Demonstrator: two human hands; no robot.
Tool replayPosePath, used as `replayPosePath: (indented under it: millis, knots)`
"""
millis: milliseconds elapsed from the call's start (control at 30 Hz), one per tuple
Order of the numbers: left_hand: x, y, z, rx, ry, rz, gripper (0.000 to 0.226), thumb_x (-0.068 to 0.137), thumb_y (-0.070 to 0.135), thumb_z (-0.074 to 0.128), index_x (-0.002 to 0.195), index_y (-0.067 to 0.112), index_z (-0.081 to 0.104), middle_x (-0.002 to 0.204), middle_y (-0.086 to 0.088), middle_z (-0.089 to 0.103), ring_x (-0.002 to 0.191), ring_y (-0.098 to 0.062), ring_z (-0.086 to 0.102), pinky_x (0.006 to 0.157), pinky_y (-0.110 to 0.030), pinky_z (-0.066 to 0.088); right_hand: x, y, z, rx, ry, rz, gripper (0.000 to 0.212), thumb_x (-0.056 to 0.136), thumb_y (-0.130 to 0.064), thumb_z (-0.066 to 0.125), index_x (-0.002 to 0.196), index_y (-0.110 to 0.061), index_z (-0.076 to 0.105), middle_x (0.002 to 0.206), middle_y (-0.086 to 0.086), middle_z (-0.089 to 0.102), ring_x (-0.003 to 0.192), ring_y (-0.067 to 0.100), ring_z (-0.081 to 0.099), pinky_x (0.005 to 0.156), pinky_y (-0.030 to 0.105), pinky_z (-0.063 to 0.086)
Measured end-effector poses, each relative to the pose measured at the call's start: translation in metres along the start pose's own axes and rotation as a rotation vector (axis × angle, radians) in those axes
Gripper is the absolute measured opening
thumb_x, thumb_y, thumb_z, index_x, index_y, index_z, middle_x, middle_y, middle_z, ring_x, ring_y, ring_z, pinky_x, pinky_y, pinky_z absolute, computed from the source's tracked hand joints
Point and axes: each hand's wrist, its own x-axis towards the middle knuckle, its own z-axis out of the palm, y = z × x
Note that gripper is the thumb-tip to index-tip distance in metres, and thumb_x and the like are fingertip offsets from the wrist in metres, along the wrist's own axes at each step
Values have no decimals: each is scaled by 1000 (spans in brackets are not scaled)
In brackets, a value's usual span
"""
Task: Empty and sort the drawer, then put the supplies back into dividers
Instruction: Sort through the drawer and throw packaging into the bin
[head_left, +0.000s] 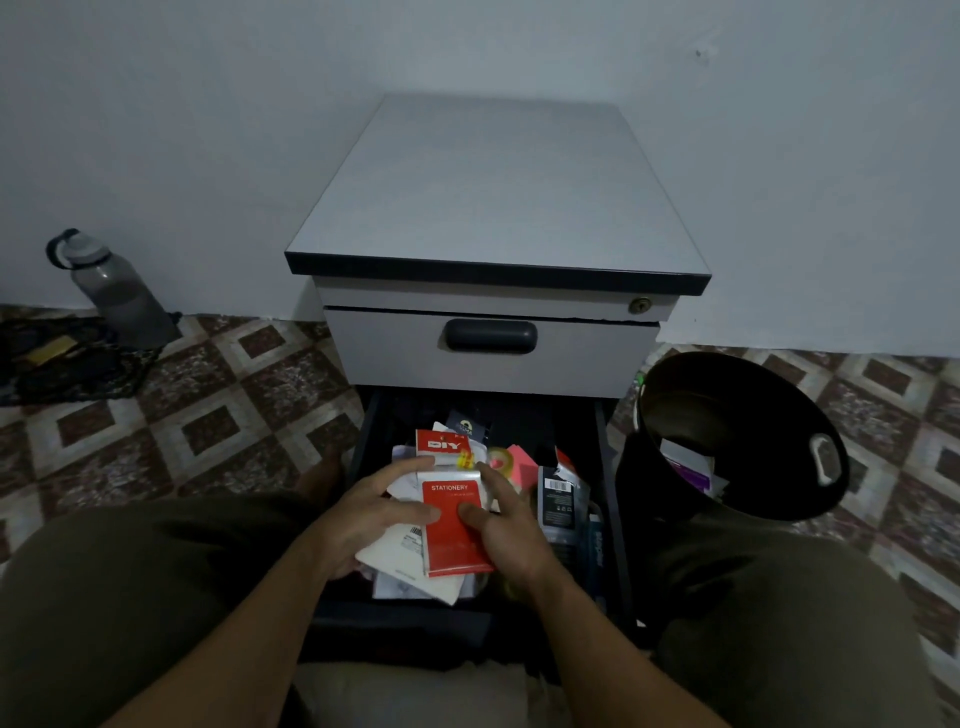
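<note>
Grey water bottle sits way off on the floor to the left. Ignore it, it's nothing to do with the job.

Your left hand is curled under a loose stack of white papers, thumb clamped down on the red packet on top. The whole lot sits over the middle of the drawer, nearer its front edge. Your right hand pinches the same packet from its right side, thumb on the face.

I'd say you're in the emptying part and barely into it, since the drawer looks pretty full.

Tip: don't trust the thumbs alone. Those papers underneath look ready to slide out, so squeeze the stack flat before you carry it past the front edge.

Toward the drawer's right wall there's pink sticky notes and a dark packet leaning up. Grab those separately.

Black bin just right of the drawer is handy for the junk.
</note>
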Motion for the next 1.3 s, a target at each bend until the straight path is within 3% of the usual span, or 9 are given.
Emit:
replayPosePath:
  millis: [133,267,533,667,767,900,1033,1167,1300]
  knots:
    - [-2,-1,5,-33,4,15,60,75,0,82,119,38,66,111,-9,73,94,-29,74,80,-50,61,1,-8,-4,113,12,-9,43,91,-7,61,124,-34,57,112,4,69,95,24,72,80,40,61]
    - [2,-1,18,-87,-10,35,57,74,0,81,116,36,69,113,-10,73,98,-31,73,86,-55,58,3,-9,-14,147,44,-28,40,84,-8,68,105,-42,64,105,5,74,93,27,73,85,50,59]
    - [11,1,29,-109,-45,46,69,56,21,94,118,40,68,116,-7,72,104,-34,71,90,-58,56,7,-8,-38,320,-2,-14,52,74,-3,80,117,-29,66,112,14,72,99,37,71,86,54,57]
    - [12,2,32,-153,-46,47,58,71,5,86,118,34,69,114,-10,73,98,-32,73,82,-50,60,11,-5,-39,322,10,-23,57,72,-5,83,120,-30,66,117,15,69,101,39,70,85,54,58]
    - [12,3,37,-185,-9,45,59,77,-5,78,124,28,65,115,-12,71,95,-33,74,76,-46,62,15,-7,-35,240,94,-78,63,62,-20,91,117,-39,67,128,14,58,104,36,68,79,48,61]
    - [14,5,36,-178,-23,44,59,76,-2,79,124,28,65,113,-11,73,95,-33,74,81,-50,61,15,-8,-46,281,11,-30,64,69,-10,88,124,-34,64,116,11,71,99,35,72,87,55,57]
    - [14,7,37,-114,-50,36,57,75,2,82,122,30,66,113,-9,73,95,-28,74,83,-47,61,18,-5,-51,344,-38,37,65,68,-4,85,124,-31,64,118,17,70,102,40,70,89,58,55]
    - [18,10,33,74,-32,26,56,75,17,85,120,43,64,113,0,72,92,-17,74,82,-37,61,19,-4,-51,326,-19,40,65,76,1,77,126,-38,61,119,14,69,103,37,69,82,49,59]
    - [25,10,26,221,-39,-8,63,61,43,89,115,57,60,112,6,73,97,-17,74,88,-43,60,22,-6,-56,240,-79,43,58,79,-3,74,126,-36,65,114,11,72,104,37,69,93,55,54]
